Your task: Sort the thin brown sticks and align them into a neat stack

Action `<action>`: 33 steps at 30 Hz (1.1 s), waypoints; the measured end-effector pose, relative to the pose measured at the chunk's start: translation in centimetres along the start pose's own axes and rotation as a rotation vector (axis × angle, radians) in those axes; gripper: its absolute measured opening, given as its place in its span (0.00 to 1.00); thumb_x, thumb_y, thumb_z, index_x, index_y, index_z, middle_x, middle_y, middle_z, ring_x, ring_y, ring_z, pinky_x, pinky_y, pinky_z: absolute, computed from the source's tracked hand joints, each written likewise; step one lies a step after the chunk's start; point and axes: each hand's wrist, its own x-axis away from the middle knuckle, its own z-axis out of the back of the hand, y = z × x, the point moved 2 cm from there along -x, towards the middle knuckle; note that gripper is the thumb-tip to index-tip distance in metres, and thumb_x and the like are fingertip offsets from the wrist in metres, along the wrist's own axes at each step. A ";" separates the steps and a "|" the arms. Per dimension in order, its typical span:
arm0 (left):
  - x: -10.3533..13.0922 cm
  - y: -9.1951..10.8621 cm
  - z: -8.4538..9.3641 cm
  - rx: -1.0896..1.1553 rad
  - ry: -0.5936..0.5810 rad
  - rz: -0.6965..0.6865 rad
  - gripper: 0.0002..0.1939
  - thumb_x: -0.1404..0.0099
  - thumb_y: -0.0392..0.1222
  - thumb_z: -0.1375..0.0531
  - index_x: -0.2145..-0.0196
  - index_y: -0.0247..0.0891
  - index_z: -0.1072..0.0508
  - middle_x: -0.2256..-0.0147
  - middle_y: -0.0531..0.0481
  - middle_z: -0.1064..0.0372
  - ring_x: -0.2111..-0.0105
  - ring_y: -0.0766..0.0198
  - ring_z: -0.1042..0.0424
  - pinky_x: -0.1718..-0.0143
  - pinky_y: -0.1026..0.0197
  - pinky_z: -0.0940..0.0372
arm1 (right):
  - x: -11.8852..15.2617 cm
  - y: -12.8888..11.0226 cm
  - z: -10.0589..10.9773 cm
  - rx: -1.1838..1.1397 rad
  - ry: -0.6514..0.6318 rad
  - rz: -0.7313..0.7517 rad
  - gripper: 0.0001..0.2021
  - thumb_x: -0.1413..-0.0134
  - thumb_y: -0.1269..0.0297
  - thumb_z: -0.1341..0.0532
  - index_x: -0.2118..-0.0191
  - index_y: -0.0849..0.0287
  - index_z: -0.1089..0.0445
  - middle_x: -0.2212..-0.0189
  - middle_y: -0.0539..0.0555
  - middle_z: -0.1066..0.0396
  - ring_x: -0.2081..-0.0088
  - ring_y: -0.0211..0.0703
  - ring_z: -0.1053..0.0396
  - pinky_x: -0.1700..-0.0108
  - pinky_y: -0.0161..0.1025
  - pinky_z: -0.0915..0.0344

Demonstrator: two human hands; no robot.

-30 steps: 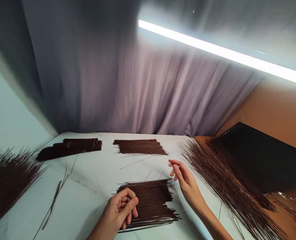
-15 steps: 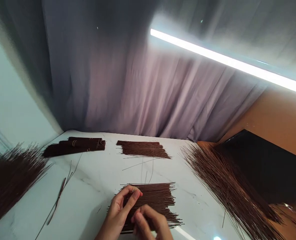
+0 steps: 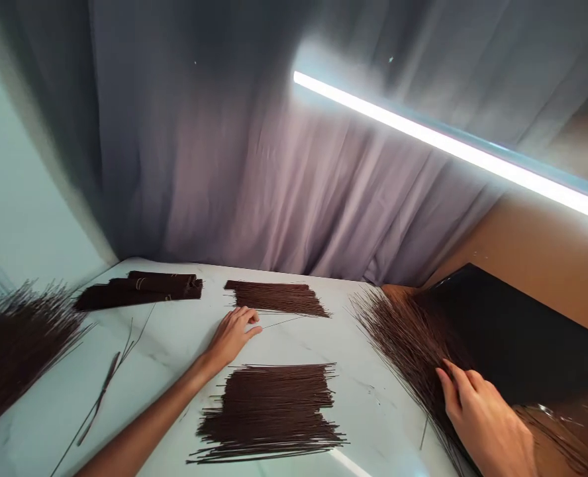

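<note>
My left hand [image 3: 235, 331] reaches across the white table, just in front of the far flat bundle of thin dark-brown strands [image 3: 277, 298]. Its fingers are curled with the thumb held apart, and a loose strand [image 3: 287, 322] lies beside the thumb tip. My right hand [image 3: 485, 414] is over the long loose pile of brown strands [image 3: 406, 341] on the right, thumb and forefinger pinched together on strands there. How many strands they hold is hidden. Between the hands, nearer to me, rests a wide flat layer of brown strands [image 3: 274, 411] with uneven ends.
Tied brown bundles [image 3: 162, 286] lie at the back left. Another loose pile of strands [image 3: 18, 351] is at the left edge. A small knotted strand bunch [image 3: 106, 387] lies on the white table [image 3: 149, 391]. A black panel [image 3: 512, 331] stands at right; a curtain [image 3: 254, 165] hangs behind.
My hands have parted from above the near layer. The left moved forward to the far bundle; the right moved right to the loose pile. The near layer is now uncovered.
</note>
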 end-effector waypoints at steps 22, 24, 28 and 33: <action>1.5 2.8 2.5 -0.008 -0.185 -0.220 0.08 0.26 0.39 0.44 0.63 0.42 0.27 0.62 0.52 0.28 0.59 0.57 0.30 0.55 0.58 0.37 | -7.7 -21.6 -6.0 -0.703 -0.387 0.587 0.08 0.35 0.68 0.38 0.52 0.57 0.30 0.56 0.54 0.27 0.53 0.46 0.30 0.49 0.47 0.31; 2.9 3.9 2.6 0.010 -0.198 -0.207 0.06 0.26 0.40 0.42 0.63 0.42 0.26 0.62 0.53 0.26 0.59 0.59 0.29 0.54 0.59 0.36 | -8.8 -22.9 -8.1 -0.700 -0.451 0.633 0.07 0.36 0.65 0.36 0.54 0.60 0.28 0.59 0.53 0.26 0.57 0.44 0.27 0.52 0.47 0.29; 5.2 5.3 2.1 0.018 -0.212 -0.169 0.06 0.27 0.40 0.40 0.64 0.43 0.26 0.62 0.55 0.26 0.59 0.61 0.27 0.56 0.62 0.35 | -8.5 -23.3 -9.9 -0.644 -0.498 0.686 0.14 0.33 0.59 0.38 0.47 0.61 0.30 0.51 0.56 0.27 0.56 0.45 0.26 0.54 0.47 0.26; 6.2 5.7 1.1 -0.027 -0.194 -0.153 0.08 0.26 0.37 0.43 0.65 0.42 0.28 0.63 0.52 0.28 0.61 0.58 0.27 0.56 0.58 0.35 | -6.6 -23.2 -9.3 -0.520 -0.447 0.707 0.14 0.33 0.59 0.37 0.48 0.60 0.30 0.51 0.55 0.28 0.54 0.46 0.27 0.52 0.49 0.27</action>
